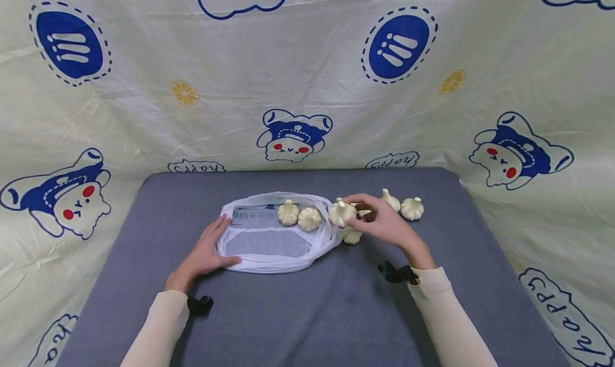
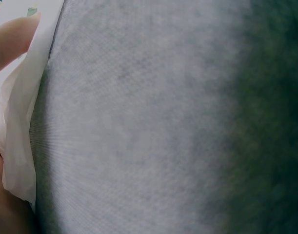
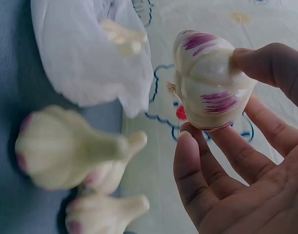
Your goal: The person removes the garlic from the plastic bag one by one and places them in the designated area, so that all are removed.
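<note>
The right hand (image 1: 384,223) pinches one garlic bulb (image 1: 342,213) between thumb and fingertips, holding it just above the grey table (image 1: 288,313) at the 3 o'clock edge of the white mesh bag (image 1: 274,244). In the right wrist view the same bulb (image 3: 212,87) shows purple streaks on its skin, with the thumb pressing its upper side and the fingers (image 3: 197,165) curled beneath it. The left hand (image 1: 209,249) lies flat at the 9 o'clock side of the bag, fingers extended and relaxed, resting on the bag's rim; the left wrist view shows a fingertip (image 2: 14,39) against the white fabric (image 2: 22,146). Two bulbs (image 1: 299,215) lie inside the bag near its 1 o'clock corner, touching each other. One loose bulb (image 1: 351,236) lies under the right hand. Two further bulbs (image 1: 403,206) lie on the table at the 2 o'clock side of that hand. A printed cloth (image 1: 307,73) hangs behind the table.
</note>
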A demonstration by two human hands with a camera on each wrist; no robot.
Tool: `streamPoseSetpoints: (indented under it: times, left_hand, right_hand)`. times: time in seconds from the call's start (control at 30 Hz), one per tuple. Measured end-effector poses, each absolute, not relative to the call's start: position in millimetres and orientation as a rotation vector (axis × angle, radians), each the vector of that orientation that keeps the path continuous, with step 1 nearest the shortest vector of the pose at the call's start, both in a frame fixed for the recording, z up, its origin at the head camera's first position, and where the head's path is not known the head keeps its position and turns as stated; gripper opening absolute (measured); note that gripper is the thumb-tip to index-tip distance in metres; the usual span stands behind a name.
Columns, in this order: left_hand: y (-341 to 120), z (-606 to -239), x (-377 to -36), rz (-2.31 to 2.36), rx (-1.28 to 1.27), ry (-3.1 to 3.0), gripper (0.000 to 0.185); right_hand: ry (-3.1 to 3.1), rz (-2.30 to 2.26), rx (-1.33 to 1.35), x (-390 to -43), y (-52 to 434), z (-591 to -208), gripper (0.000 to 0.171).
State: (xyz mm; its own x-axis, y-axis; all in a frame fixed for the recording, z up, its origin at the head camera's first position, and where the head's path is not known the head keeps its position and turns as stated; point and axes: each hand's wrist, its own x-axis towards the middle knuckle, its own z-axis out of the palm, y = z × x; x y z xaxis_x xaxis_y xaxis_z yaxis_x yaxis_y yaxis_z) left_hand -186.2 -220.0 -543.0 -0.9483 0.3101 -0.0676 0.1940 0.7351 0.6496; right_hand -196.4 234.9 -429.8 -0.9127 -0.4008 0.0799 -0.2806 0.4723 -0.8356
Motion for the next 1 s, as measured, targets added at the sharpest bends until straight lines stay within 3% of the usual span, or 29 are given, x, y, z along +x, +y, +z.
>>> streamPoseSetpoints:
  times: [0.57, 1.0]
  left_hand:
    - [-221.7, -542.1, -185.6, 1.021, 0.403, 2.764, 0.113]
    - [-220.9, -541.5, -185.8, 1.009, 0.409, 2.768, 0.114]
  right_hand:
    - [2.748, -1.372, -0.354, -178.8, 292.5, -452.9, 0.049]
    - [2.724, -1.395, -0.297, -175.7, 307.3, -477.6, 0.047]
